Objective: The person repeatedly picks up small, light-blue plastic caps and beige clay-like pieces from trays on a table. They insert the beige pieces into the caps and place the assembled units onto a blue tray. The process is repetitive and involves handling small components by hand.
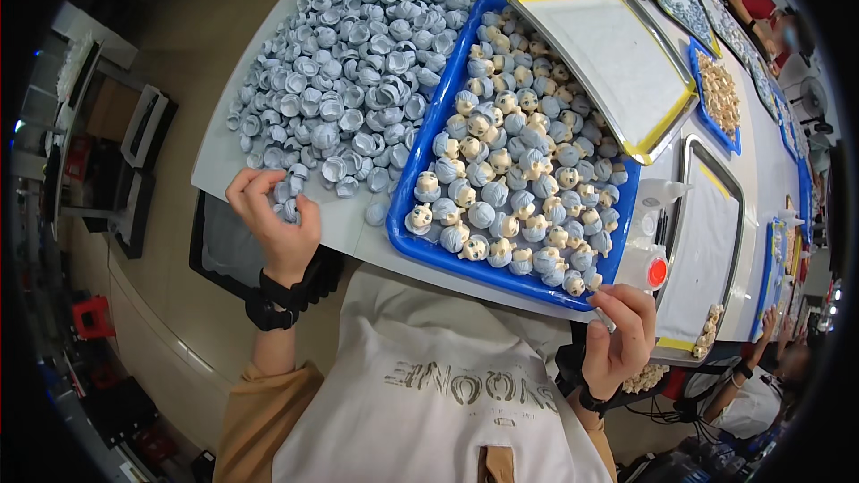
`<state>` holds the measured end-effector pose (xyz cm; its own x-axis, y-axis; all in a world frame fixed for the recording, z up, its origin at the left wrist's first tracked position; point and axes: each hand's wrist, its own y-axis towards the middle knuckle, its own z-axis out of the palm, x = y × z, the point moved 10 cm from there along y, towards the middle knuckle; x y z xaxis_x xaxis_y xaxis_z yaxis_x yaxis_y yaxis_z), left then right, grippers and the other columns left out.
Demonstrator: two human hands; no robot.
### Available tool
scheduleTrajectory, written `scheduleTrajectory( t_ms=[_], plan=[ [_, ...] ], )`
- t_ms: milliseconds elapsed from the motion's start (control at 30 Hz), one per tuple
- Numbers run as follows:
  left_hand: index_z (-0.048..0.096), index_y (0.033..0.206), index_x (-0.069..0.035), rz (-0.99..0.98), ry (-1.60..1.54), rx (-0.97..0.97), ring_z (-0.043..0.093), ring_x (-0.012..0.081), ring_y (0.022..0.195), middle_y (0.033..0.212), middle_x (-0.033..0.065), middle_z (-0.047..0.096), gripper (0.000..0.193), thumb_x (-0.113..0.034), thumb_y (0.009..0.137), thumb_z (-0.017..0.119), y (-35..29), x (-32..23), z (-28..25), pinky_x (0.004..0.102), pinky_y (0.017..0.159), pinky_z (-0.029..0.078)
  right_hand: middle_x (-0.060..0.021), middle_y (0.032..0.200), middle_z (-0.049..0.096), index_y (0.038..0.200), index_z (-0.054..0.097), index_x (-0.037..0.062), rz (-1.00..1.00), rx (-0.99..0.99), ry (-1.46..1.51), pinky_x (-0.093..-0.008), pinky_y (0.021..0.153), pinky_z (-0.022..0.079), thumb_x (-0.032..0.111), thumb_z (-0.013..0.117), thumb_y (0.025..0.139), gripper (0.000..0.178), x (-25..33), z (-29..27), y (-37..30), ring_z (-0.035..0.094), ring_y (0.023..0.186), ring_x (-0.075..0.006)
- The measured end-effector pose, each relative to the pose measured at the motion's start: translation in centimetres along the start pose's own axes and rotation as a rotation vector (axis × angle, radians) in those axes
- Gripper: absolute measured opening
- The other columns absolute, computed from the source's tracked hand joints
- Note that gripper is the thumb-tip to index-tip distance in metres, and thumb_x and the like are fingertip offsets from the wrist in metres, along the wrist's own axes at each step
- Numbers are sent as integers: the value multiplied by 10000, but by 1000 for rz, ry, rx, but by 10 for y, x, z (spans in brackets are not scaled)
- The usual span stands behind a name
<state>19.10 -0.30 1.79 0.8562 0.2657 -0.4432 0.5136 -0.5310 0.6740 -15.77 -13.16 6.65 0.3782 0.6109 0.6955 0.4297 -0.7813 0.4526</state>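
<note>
My left hand [279,225] is at the near edge of a large heap of grey-blue hollow hair shells [353,72]. Its fingers and thumb curl around a few hair shells [293,184] at the table's edge. To the right of the heap lies a blue tray [420,145] filled with small doll heads [501,161], pale-faced with grey-blue hair, lying in all directions. My right hand [625,333] is beside the tray's near right corner, its fingers bent and a gap between fingertips and thumb. I see nothing held in it.
A metal tray with yellow tape [608,45] rests over the blue tray's far right side. Another metal tray [707,241], a red-capped bottle [646,268] and a white squeeze bottle [658,193] stand to the right. Farther along are a blue tray of beige pieces [718,89] and other people.
</note>
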Motion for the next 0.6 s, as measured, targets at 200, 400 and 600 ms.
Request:
scheduleTrajectory(
  t_ms=[200, 400, 600],
  plan=[
    [511, 890, -17, 90, -23, -79, 483, 246, 813, 960, 130, 466, 238, 55, 666, 547, -7, 1, -6, 303, 671, 408, -145, 888, 605, 925, 649, -11, -43, -17, -36, -319, 701, 464, 108, 645, 746, 215, 10, -5, -3, 588, 806, -262],
    [537, 809, -13, 67, -147, -186, 533, 239, 710, 809, 103, 549, 146, 52, 678, 536, -5, 10, -13, 302, 632, 430, -153, 941, 581, 946, 623, -42, -29, -125, 7, -294, 695, 459, 127, 602, 818, 213, 7, -13, -20, 581, 783, -223],
    [543, 769, -23, -2, -238, -284, 544, 211, 586, 675, 84, 540, 112, 46, 683, 523, -1, 27, -19, 297, 556, 445, -152, 998, 548, 980, 594, -62, -81, -94, -112, -277, 679, 462, 125, 530, 893, 215, 25, -7, -25, 576, 757, -190]
  ],
)
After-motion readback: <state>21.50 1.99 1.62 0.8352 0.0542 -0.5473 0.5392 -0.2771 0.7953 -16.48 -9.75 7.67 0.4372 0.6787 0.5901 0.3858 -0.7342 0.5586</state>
